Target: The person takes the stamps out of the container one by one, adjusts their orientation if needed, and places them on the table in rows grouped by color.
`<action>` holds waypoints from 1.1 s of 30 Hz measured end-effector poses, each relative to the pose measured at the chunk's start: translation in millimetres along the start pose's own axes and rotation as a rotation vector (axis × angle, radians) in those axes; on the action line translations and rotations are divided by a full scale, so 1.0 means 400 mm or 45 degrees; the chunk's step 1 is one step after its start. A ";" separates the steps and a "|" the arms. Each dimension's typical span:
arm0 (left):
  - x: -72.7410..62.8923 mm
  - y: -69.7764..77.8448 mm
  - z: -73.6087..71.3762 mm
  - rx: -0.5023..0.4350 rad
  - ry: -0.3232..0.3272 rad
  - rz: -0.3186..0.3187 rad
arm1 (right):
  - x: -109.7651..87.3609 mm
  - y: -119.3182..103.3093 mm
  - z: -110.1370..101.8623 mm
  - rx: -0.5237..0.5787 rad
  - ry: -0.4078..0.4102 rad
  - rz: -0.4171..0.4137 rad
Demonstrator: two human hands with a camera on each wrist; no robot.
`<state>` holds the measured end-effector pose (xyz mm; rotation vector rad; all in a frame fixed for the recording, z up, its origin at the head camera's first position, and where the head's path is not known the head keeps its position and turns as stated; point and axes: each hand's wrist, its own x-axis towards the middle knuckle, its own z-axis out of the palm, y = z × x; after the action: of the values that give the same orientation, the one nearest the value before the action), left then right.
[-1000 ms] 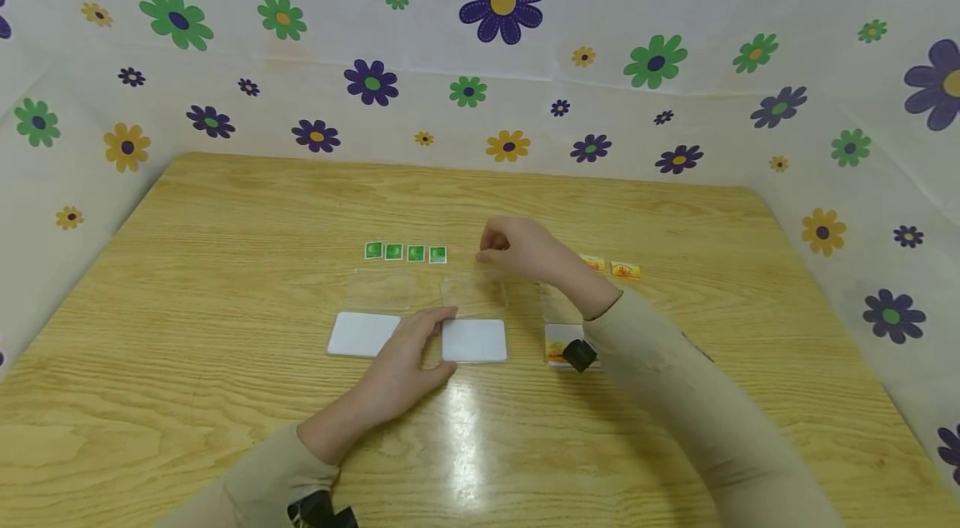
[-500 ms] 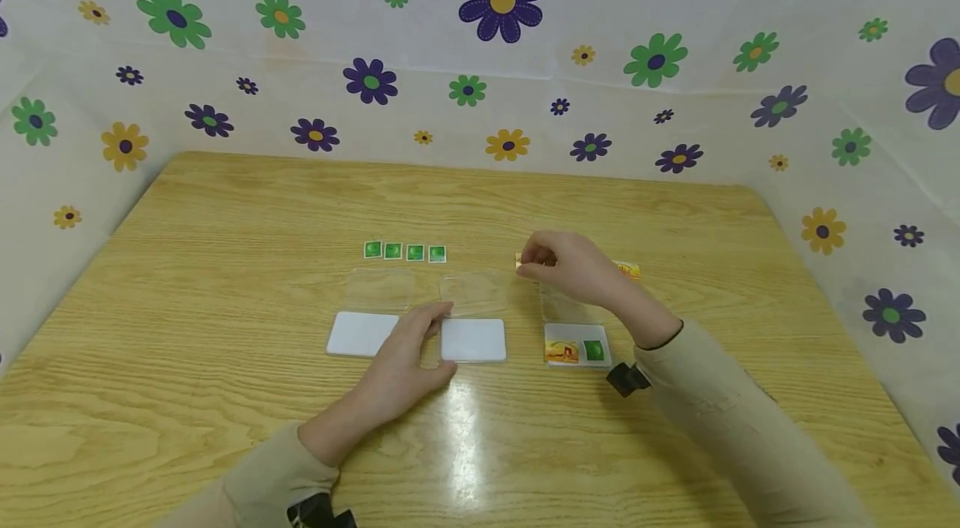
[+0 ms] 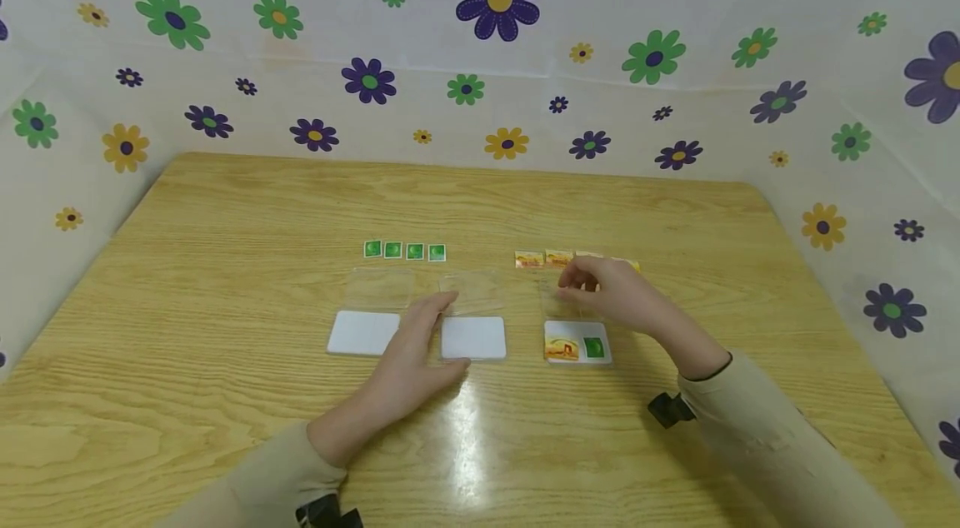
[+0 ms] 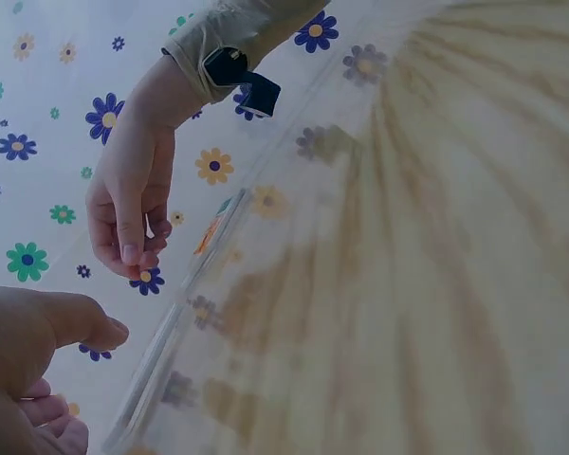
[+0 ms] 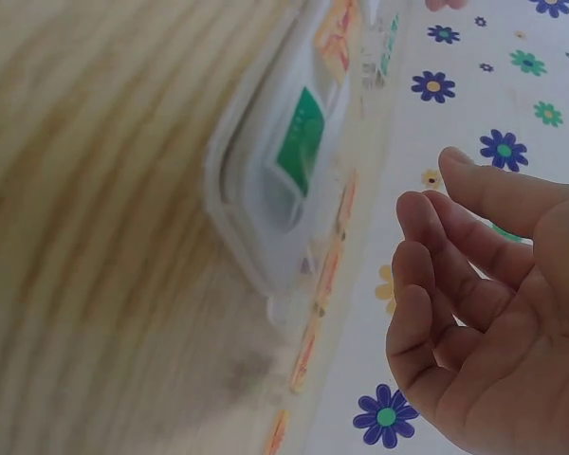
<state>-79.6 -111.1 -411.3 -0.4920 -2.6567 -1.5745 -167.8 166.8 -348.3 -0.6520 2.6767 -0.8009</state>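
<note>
My left hand (image 3: 408,353) rests with thumb and fingers spread around the left part of the middle white case (image 3: 474,338), whose clear lid (image 3: 472,291) lies folded back. Behind that hand is another white case (image 3: 362,333), partly covered. On the right, a third case (image 3: 553,358) holds an orange picture sticker (image 3: 561,349) and a green square sticker (image 3: 594,347). Over its clear lid hovers my right hand (image 3: 618,295). Seen in the right wrist view, the right hand (image 5: 484,294) has loosely bent fingers and nothing between them.
Several green square stickers (image 3: 415,251) form a row behind the left and middle cases. Behind the right case runs a row of orange stickers (image 3: 529,260), partly hidden by the right hand. A flower-printed cloth (image 3: 420,37) encloses the wooden table (image 3: 225,261).
My right hand has moved right from beside the green row to over the right case's lid, uncovering that case and some orange stickers. The left hand has shifted only slightly.
</note>
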 end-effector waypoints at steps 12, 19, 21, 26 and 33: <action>0.037 0.064 0.063 0.018 -0.098 0.018 | -0.048 0.039 0.008 0.008 -0.001 -0.079; 0.066 0.094 0.097 -0.133 -0.184 -0.008 | -0.058 0.047 0.014 0.054 -0.037 -0.153; 0.073 0.096 0.110 -0.155 -0.186 -0.013 | -0.059 0.048 0.017 0.068 -0.048 -0.169; 0.088 0.101 0.145 -0.190 -0.162 -0.009 | -0.061 0.049 0.024 0.099 -0.087 -0.185; 0.103 0.110 0.188 -0.266 -0.171 -0.057 | -0.064 0.046 0.029 0.105 -0.141 -0.178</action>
<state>-95.5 -16.6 -403.9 -0.5677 -2.6263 -1.9092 -147.5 187.9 -365.2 -0.8447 2.5069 -0.8788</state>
